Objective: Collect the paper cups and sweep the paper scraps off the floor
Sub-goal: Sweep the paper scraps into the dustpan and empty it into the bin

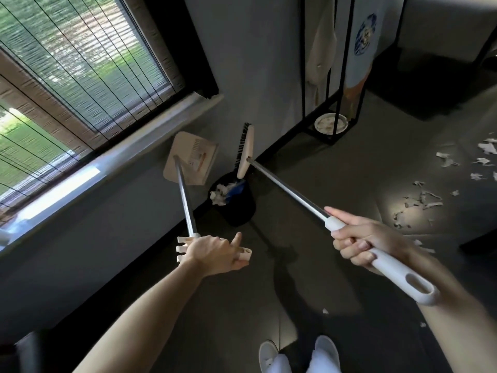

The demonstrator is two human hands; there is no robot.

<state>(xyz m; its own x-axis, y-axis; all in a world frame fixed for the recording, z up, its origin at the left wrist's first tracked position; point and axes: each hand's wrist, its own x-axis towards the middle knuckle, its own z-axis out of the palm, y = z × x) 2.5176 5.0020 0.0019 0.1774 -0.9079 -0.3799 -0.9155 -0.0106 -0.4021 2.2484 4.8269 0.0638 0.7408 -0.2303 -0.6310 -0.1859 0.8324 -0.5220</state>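
Head view: left of the black waste bin (238,208) and above it in frame, the window (67,76) with blinds.

Left hand (212,254) is wrapped round the top grip of the long-handled dustpan (191,157), with one finger sticking out straight. The pan end hangs just left of the bin, near the wall, apparently off the floor.

The bin stands against the wall and holds white crumpled paper and something blue. Can't tell whether those are cups; no paper cups show on the floor.

Broom (246,152) head is just above the bin, on edge, bristles facing the dustpan. Beyond the bin, to its right, stands a black clothes rack (302,76) with a dish (331,123) at its base.

Right hand (368,243) is clamped on the broom's white grip, shaft running back toward the bin.

Paper scraps (419,205) are well right of the bin, scattered across the dark floor (349,170), with a few stray bits near the person's shoes (295,354).

Judgement: both tools are in hand and sweeping hasn't begun. To do it well:
- carry both tools over to the scraps
- set the pan lip flat on the floor
- gather from the outer edge inward with short, low strokes, since light scraps flutter if flicked
- catch the strays by the shoes last
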